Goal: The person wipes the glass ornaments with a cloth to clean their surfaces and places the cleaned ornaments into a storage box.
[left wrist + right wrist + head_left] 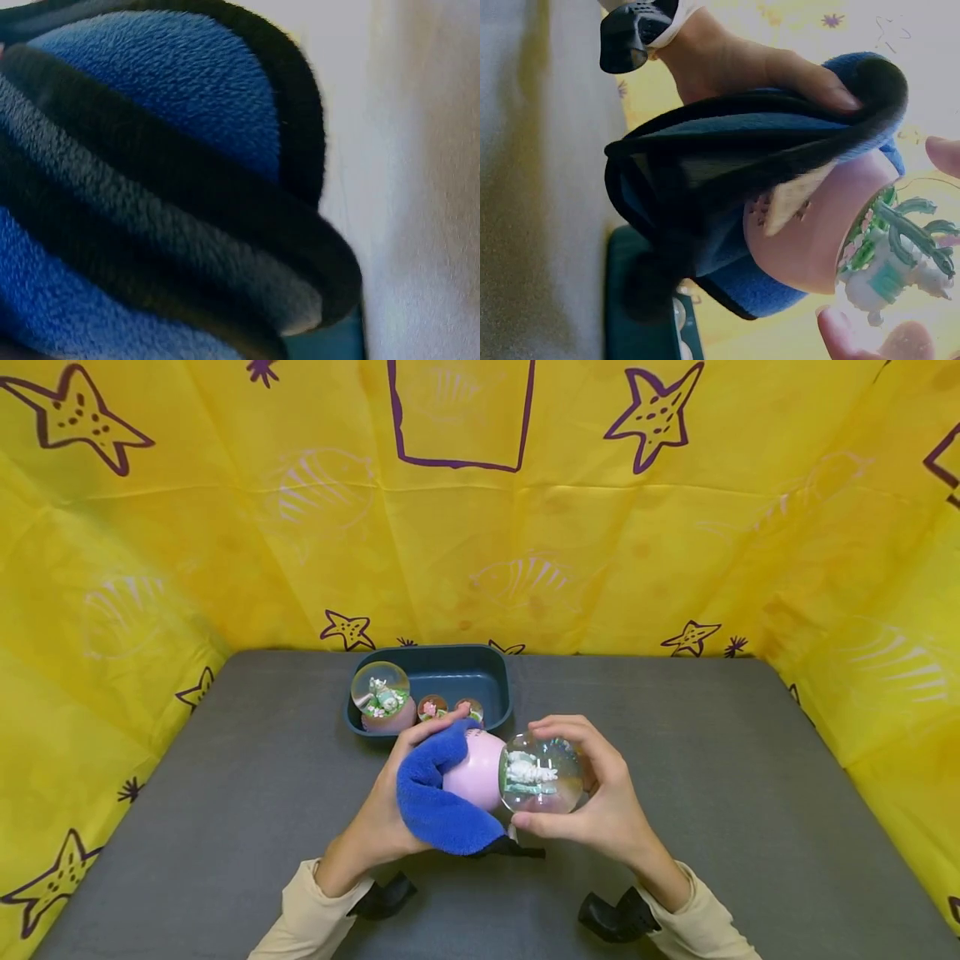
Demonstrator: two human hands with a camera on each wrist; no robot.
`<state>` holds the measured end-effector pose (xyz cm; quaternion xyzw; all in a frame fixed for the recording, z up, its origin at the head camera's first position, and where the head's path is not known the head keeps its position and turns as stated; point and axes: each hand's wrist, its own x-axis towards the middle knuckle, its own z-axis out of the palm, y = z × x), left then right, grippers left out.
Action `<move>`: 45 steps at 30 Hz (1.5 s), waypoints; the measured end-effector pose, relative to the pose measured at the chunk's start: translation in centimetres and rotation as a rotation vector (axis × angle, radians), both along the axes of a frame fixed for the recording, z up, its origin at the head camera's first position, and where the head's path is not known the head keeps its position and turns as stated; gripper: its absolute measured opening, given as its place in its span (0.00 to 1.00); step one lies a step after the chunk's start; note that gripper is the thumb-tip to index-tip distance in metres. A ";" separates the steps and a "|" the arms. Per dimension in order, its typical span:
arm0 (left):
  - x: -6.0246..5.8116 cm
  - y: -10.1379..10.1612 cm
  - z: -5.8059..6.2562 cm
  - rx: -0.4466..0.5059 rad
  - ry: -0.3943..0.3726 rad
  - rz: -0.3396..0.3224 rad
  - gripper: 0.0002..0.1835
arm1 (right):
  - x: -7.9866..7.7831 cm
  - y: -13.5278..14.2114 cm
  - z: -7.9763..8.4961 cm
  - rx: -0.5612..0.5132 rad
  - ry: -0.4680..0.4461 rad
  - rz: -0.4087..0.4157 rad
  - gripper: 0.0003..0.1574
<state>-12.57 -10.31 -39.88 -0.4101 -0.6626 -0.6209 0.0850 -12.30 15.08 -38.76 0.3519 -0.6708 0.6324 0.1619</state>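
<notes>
A snow globe (542, 774) with a pink base and a white animal figure inside lies on its side between my hands, above the table. My right hand (592, 785) grips the clear glass ball, thumb below and fingers above. In my left hand (390, 810) is a blue cloth (442, 793) with dark edging, held around the bottom of the pink base. The right wrist view shows the base (810, 225) with small holes in its underside and the cloth (780, 292) folded about it. Cloth (187, 82) fills much of the left wrist view.
Behind the hands, a dark teal tray (472, 677) stands on the grey table (712, 760). It holds another snow globe (382, 693) at its left and two small round pieces with pink figures (432, 707). Yellow patterned fabric (450, 543) encloses the back and sides.
</notes>
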 end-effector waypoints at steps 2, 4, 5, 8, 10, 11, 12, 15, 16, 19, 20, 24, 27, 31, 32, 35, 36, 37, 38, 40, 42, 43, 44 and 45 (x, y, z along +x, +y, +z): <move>0.0 -0.1 0.0 -0.015 -0.003 -0.005 0.57 | 0.2 0.0 0.1 0.010 -0.048 -0.007 0.47; 0.0 -0.2 0.0 -0.024 0.000 -0.008 0.58 | 0.3 0.1 0.2 0.021 -0.114 -0.012 0.47; 0.0 -0.2 0.0 -0.027 0.003 -0.009 0.58 | 0.4 0.1 0.3 0.026 -0.144 -0.015 0.47; 0.1 -0.1 0.1 -0.029 0.005 -0.013 0.58 | 0.6 0.1 0.5 0.032 -0.217 -0.019 0.46; 0.1 -0.1 0.1 -0.023 0.011 -0.014 0.57 | 0.7 0.0 0.6 0.034 -0.230 -0.024 0.45; 0.1 0.0 0.1 -0.020 0.014 -0.014 0.57 | 0.7 0.0 0.6 0.034 -0.235 -0.025 0.45; 0.2 0.0 0.1 -0.018 0.012 -0.010 0.57 | 0.8 0.0 0.6 0.033 -0.240 -0.026 0.45; 0.3 0.2 0.0 -0.015 0.033 0.029 0.55 | 0.8 -0.1 0.6 0.033 -0.239 -0.025 0.45; 0.3 0.2 0.0 -0.011 0.047 0.047 0.54 | 0.8 -0.2 0.6 0.031 -0.237 -0.024 0.45; 0.3 0.3 -0.1 0.019 0.106 0.116 0.48 | 0.8 -0.3 0.5 0.016 -0.229 -0.016 0.45; 0.3 0.3 -0.1 0.038 0.124 0.149 0.45 | 0.7 -0.4 0.5 0.009 -0.228 -0.014 0.45; 0.3 0.3 0.0 0.139 0.131 0.292 0.26 | 0.7 -0.4 0.4 -0.007 -0.238 -0.007 0.45; 0.1 0.1 0.1 0.208 0.100 0.350 0.19 | 0.6 -0.4 0.4 -0.005 -0.246 -0.009 0.44; -0.2 -0.3 0.4 0.235 0.088 0.297 0.20 | 0.6 -0.5 0.3 -0.003 -0.243 -0.023 0.44; -0.2 -0.3 0.4 0.206 0.094 0.283 0.17 | 0.7 -0.5 0.3 -0.002 -0.237 -0.030 0.44; 0.2 -0.1 0.5 0.083 0.052 0.215 0.27 | 0.8 -0.8 0.1 0.014 -0.185 -0.056 0.45; 0.5 0.0 0.5 0.032 0.028 0.209 0.33 | 0.8 -0.9 0.1 0.027 -0.159 -0.068 0.45; 0.6 0.2 0.6 -0.017 0.014 0.212 0.37 | 0.8 -1.0 -0.1 0.043 -0.125 -0.083 0.46; 0.8 0.3 0.6 -0.061 0.009 0.219 0.40 | 0.8 -1.1 -0.1 0.060 -0.093 -0.096 0.46; 1.0 0.6 0.7 -0.110 0.007 0.253 0.44 | 0.9 -1.3 -0.3 0.089 -0.038 -0.121 0.47; 1.1 0.7 0.8 -0.116 0.036 0.306 0.42 | 0.9 -1.4 -0.3 0.103 0.000 -0.132 0.47; 1.1 0.8 0.7 -0.102 0.057 0.327 0.40 | 0.8 -1.5 -0.3 0.103 0.016 -0.133 0.46; 1.1 0.7 0.7 -0.083 0.069 0.353 0.38 | 0.8 -1.5 -0.3 0.108 0.028 -0.136 0.46; 1.0 0.7 0.6 -0.053 0.075 0.373 0.36 | 0.8 -1.5 -0.3 0.110 0.043 -0.134 0.46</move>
